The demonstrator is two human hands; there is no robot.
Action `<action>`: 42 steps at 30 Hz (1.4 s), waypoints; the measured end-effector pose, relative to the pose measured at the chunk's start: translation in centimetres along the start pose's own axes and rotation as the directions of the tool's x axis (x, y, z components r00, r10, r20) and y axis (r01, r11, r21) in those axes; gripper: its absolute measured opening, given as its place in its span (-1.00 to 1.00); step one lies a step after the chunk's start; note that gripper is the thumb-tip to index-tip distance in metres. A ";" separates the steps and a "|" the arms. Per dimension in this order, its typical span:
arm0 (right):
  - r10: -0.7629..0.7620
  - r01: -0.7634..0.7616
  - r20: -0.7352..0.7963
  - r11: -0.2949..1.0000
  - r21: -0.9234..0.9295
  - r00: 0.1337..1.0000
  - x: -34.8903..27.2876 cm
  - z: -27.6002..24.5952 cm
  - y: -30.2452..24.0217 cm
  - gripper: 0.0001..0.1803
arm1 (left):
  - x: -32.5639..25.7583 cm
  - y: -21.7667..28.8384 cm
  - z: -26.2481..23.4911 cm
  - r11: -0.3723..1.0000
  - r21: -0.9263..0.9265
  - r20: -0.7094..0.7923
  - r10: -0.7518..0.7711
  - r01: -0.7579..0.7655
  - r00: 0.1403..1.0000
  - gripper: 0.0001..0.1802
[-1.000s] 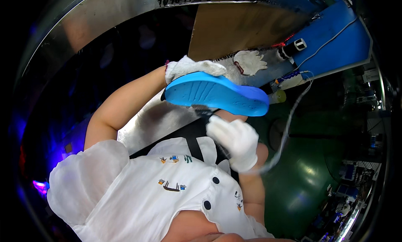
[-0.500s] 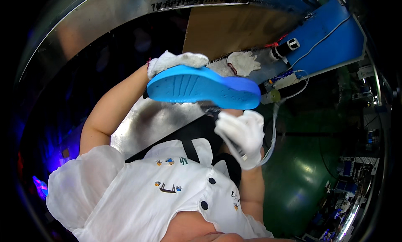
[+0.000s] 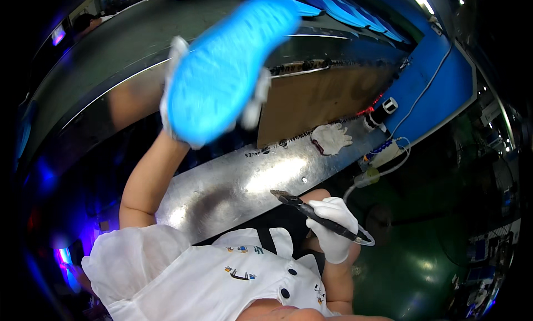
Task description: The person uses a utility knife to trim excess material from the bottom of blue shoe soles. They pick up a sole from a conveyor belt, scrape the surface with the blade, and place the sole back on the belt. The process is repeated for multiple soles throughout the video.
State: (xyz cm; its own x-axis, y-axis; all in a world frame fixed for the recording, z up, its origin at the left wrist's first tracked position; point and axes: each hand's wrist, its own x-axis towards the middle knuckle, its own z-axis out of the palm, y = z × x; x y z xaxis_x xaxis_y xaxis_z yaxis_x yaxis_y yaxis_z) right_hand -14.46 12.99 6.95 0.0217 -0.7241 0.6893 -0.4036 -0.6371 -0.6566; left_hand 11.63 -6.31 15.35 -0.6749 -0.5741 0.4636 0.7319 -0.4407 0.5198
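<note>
A bright blue shoe sole point(image 3: 214, 77), smeared by motion, is raised at the upper left with its patterned face showing. My left hand point(image 3: 256, 103), in a white glove, grips it from behind; glove parts show on both sides of the sole, and the rest is hidden. Low on the right, my right hand point(image 3: 334, 228), also gloved in white, is closed round a black pen-shaped tool point(image 3: 327, 222). The tool's flat brownish tip points left over the edge of the metal bench point(image 3: 222, 196), and a pale cord runs from its rear end.
A loose knitted glove point(image 3: 331, 139) lies on the bench before a brown board point(image 3: 316, 99). Beyond, a dark conveyor belt point(image 3: 125, 60) carries several blue soles point(image 3: 338, 10). A black-and-white cylinder point(image 3: 382, 114) stands beside a blue panel point(image 3: 427, 93) with a cable.
The sole in my left hand has moved up and away, towards the belt, and turned steeper. My right hand has moved lower and apart from it. The view has shifted, showing the belt.
</note>
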 end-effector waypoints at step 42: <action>0.352 -0.351 0.009 0.929 0.119 0.936 -0.9 6.7 1.1 -0.78 | -33.8 33.7 12.2 -0.250 -0.252 -0.080 0.968 0.935 0.237 -0.48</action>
State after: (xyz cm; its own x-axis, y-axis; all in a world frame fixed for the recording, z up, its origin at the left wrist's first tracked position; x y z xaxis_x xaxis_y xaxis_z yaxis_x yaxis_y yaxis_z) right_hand -8.81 11.19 3.57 -0.1135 -0.9046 0.4108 -0.2736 -0.3690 -0.8882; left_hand 58.01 6.67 25.94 0.5561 -0.6178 0.5559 -0.7901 -0.6005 0.1230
